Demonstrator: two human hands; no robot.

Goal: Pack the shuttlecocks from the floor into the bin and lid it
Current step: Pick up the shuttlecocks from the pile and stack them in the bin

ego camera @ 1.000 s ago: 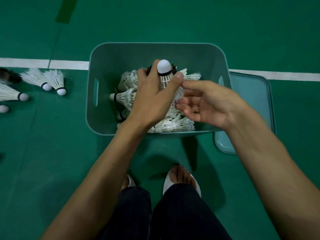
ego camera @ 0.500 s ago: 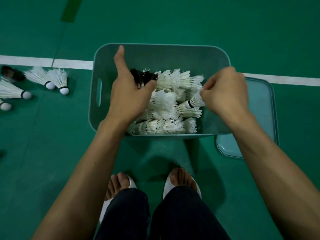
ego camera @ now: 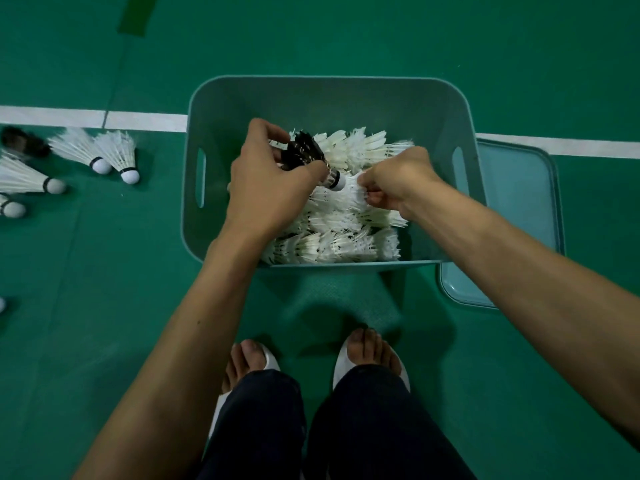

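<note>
1 bin [ego camera: 329,78], 1 lid [ego camera: 519,202], 6 floor shuttlecocks [ego camera: 81,152] at left.
L hand [ego camera: 266,195] grips a black-feathered shuttlecock [ego camera: 304,152] — R hand [ego camera: 398,181] pinches white feathers [ego camera: 349,197].

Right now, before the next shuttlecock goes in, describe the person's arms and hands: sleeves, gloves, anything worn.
The left hand and right hand are bare: no gloves and no rings that show. The left forearm and right forearm are uncovered too, with no sleeve, watch or band anywhere in view up to the frame's edge.
</note>
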